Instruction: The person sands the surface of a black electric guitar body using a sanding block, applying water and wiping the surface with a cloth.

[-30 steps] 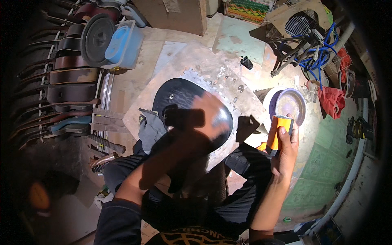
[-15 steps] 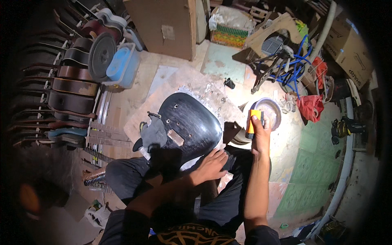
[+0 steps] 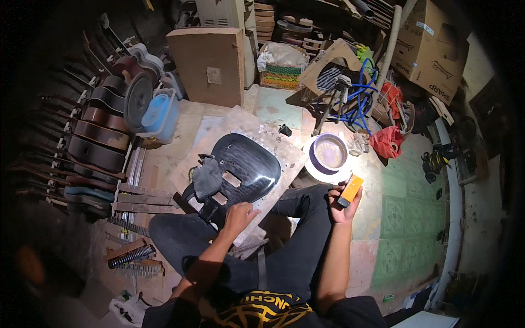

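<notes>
Black guitar body (image 3: 256, 164): flat on the pale board (image 3: 245, 121), just above the left hand (image 3: 238, 218) as we view it. That hand lies at the body's lower edge, fingers bent and close together, thumb out to the right; we cannot tell whether the fingertips press or pinch anything. The right hand (image 3: 344, 210) is well apart from the body, past the right knee, pinching an orange-and-black block (image 3: 351, 189) between thumb and fingers.

Edges: we note the body's rounded end stopping short of the board's right-hand edge, with a bare margin along the top. Grey cloth (image 3: 206, 179) covers part of the body's left side, beside cut-out openings.

Room: right of the right forearm, green floor tiles (image 3: 413, 218) stretch out. Above that hand, the basin (image 3: 330, 167) sits near the block. Leftward, wooden slats (image 3: 145, 198) lie near the board.
</notes>
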The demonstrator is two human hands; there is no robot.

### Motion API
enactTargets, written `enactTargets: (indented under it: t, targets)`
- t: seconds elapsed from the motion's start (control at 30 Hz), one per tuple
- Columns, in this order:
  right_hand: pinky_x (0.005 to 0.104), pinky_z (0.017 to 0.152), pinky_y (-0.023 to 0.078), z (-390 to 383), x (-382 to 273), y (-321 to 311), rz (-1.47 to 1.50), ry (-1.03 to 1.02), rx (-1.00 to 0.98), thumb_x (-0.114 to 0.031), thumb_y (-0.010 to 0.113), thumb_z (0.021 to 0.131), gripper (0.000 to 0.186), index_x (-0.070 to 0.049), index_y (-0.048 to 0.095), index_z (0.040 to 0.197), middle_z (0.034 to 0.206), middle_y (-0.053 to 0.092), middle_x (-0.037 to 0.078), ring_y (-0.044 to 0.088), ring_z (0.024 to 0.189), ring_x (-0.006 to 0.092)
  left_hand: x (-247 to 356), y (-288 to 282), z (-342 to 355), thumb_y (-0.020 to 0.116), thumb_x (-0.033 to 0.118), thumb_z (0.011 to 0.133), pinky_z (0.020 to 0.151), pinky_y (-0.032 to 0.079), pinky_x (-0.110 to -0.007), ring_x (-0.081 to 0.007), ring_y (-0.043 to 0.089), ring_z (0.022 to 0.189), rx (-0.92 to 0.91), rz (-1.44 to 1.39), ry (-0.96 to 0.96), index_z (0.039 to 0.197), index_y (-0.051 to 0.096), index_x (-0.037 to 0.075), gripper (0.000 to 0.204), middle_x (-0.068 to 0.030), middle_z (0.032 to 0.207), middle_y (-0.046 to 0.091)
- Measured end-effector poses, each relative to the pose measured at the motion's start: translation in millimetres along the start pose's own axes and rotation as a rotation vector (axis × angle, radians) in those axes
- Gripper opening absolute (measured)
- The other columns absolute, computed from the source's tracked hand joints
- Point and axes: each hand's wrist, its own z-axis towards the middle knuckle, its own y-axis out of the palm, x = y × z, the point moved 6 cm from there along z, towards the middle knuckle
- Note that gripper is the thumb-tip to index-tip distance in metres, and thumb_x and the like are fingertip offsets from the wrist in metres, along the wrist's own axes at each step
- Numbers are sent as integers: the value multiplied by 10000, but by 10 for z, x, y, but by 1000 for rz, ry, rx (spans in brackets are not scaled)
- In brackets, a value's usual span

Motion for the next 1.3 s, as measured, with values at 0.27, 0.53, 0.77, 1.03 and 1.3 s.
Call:
enactTargets:
  t: [0.27, 0.53, 0.77, 1.03, 1.3]
  targets:
    - [324, 795, 487, -77, -78, -55, -76, 72, -48, -512, 664, 957, 483, -145, 629, 1269, 1045, 666, 43, 597, 927, 172, 34, 94, 65, 789, 280, 830, 693, 483, -491, -375, 649, 794, -33, 4, -2, 720, 627, 19, 326, -149, 784, 633]
    - [322, 773, 497, -105, -122, -44, -58, 65, -74, -507, 657, 965, 496, -154, 612, 1310, 1053, 657, 33, 602, 925, 156, 40, 95, 64, 814, 284, 811, 644, 464, -471, -384, 628, 730, -38, 10, 39, 741, 638, 9, 334, -161, 758, 609]
    - [328, 831, 490, -55, -97, -29, -74, 130, -102, -466, 694, 951, 502, -206, 593, 1368, 1067, 649, 45, 594, 913, 179, 6, -23, 88, 789, 203, 802, 708, 503, -465, -358, 662, 805, 65, 134, -61, 811, 679, 49, 189, -133, 811, 667]
    - [315, 829, 464, -54, -187, -135, 104, 62, 31, -412, 757, 913, 584, -240, 560, 1435, 1075, 627, 57, 536, 976, 173, -222, -372, 1042, 692, 467, 916, 1140, 356, -520, -433, 455, 1378, 186, 361, -73, 1414, 506, -48, 741, -288, 1447, 514]
    - [287, 792, 445, 41, 24, 43, 63, 100, 4, -459, 782, 877, 652, -173, 561, 1420, 1055, 561, 28, 497, 929, 147, -823, -148, 1937, 492, 790, 875, 1247, 135, -544, -417, 200, 1540, 89, 681, -336, 1534, 301, -114, 1135, -295, 1634, 241]
